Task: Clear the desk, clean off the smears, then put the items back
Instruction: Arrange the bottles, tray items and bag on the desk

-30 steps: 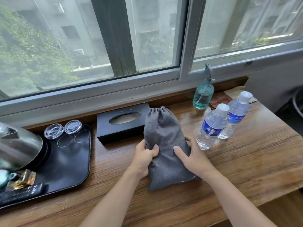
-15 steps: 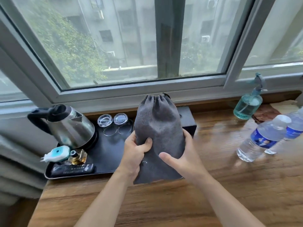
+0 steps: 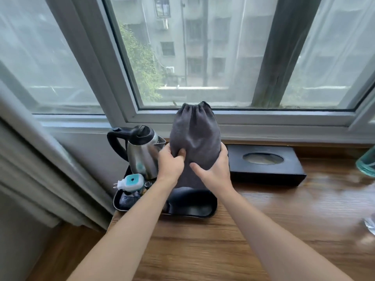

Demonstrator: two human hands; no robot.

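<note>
Wooden worktop [image 3: 284, 230] under a window: both hands, left hand [image 3: 169, 165] and right hand [image 3: 215, 171], hold a grey pouch [image 3: 194, 138] upright above the black tray [image 3: 203, 209] at the worktop's left end, its long axis vertical, beside the kettle [image 3: 142, 151].

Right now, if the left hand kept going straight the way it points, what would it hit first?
The left hand grips the grey drawstring bag and points toward the window. Beyond the bag, it would probably meet the window frame first; the steel kettle stands close beside it, though depth is unclear.
</note>
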